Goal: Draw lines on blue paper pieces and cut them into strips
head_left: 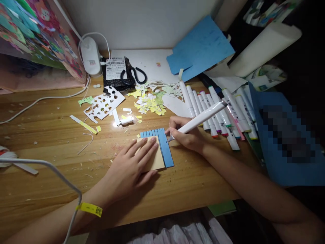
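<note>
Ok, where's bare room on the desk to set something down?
Between your left hand, the fringed blue card and right forearm, toward the desk edge. It's crowded beyond: paper scraps and scissors ahead, markers right.

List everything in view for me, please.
Desk: 1, wooden brown, centre
Tan card: 1, tan, desk centre
Lined card: 1, blue, partly under tan card
Held marker: 1, white, beside lined card
Paper scraps: many, yellow, green, white, desk middle
Perforated sheet: 1, white, left of scraps
Cap: 1, white, near scraps
Markers: many, white, coloured ends, right
Package: 1, black, white label, back
Scissors: 1 pair, black, partly on package
Power strip: 1, white, back left
Cables: several, white, left
Decorated panel: 1, multicoloured, back left
Large sheets: at least 2, blue, right
Paper roll: 1, white, back right
Left hand: 1, bare, flat on tan card
Right hand: 1, bare, gripping held marker
</note>
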`<state>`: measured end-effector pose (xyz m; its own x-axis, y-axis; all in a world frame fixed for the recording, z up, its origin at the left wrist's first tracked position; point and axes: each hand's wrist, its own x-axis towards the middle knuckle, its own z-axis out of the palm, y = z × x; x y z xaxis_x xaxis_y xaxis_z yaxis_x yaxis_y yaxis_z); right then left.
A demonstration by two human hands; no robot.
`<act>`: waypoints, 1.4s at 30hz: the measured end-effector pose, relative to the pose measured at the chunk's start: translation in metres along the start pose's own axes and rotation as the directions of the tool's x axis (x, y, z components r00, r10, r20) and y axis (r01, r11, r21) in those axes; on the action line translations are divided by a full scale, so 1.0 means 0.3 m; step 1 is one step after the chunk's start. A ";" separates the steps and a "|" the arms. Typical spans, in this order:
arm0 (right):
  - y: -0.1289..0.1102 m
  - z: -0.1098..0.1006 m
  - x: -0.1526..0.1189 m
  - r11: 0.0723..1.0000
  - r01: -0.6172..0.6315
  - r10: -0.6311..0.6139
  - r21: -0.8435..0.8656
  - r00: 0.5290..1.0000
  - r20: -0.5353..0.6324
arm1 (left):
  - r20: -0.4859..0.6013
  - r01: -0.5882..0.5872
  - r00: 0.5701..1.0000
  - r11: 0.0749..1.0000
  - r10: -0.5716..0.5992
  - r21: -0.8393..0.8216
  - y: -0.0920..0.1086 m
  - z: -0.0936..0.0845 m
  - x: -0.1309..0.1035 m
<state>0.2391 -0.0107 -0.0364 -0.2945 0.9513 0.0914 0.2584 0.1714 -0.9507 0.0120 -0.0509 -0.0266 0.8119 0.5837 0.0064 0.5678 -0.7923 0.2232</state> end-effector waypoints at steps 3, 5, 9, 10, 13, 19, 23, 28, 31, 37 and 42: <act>0.004 -0.007 0.013 1.000 -0.016 0.015 -0.012 0.995 -0.095 | 0.020 0.028 0.999 0.999 -0.027 -0.026 -0.026 0.001 0.024; 0.009 -0.004 0.019 1.000 -0.019 0.015 -0.021 0.989 -0.150 | 0.025 0.031 0.999 0.999 -0.030 -0.045 -0.033 0.003 0.036; 0.024 0.011 0.021 0.999 -0.033 0.029 -0.018 0.985 -0.169 | 0.044 0.049 0.998 0.997 -0.046 -0.067 -0.034 0.011 0.045; 0.028 0.014 0.020 0.999 -0.040 0.036 -0.025 0.986 -0.164 | 0.047 0.054 0.998 0.996 -0.051 -0.070 -0.035 0.013 0.045; 0.035 0.019 0.018 0.998 -0.049 0.040 -0.048 0.985 -0.168 | 0.042 0.062 0.997 0.995 -0.059 -0.078 -0.037 0.019 0.043; 0.034 0.020 0.018 0.996 -0.054 0.042 -0.070 0.986 -0.162 | 0.026 0.061 0.998 0.995 -0.060 -0.073 -0.038 0.021 0.045; 0.031 0.022 0.019 0.995 -0.048 0.034 -0.083 0.986 -0.161 | 0.032 0.071 0.997 0.994 -0.069 -0.080 -0.036 0.021 0.047; 0.024 0.023 0.021 0.993 -0.049 0.030 -0.111 0.986 -0.167 | 0.030 0.079 0.997 0.993 -0.077 -0.087 -0.036 0.021 0.049; 0.021 0.022 0.021 0.990 -0.054 0.032 -0.128 0.986 -0.163 | 0.025 0.080 0.997 0.993 -0.078 -0.086 -0.037 0.020 0.050; 0.024 0.021 0.020 0.989 -0.066 0.046 -0.131 0.988 -0.150 | 0.010 0.080 0.997 0.992 -0.079 -0.095 -0.034 0.020 0.054; 0.022 0.022 0.020 0.986 -0.075 0.048 -0.150 0.983 -0.178 | 0.015 0.081 0.997 0.993 -0.080 -0.088 -0.032 0.020 0.055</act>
<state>0.2330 -0.0055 -0.0442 -0.1131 0.9888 0.0973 0.4148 0.1360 -0.8997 0.0206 -0.0347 -0.0345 0.7656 0.6428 -0.0260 0.6180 -0.7236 0.3075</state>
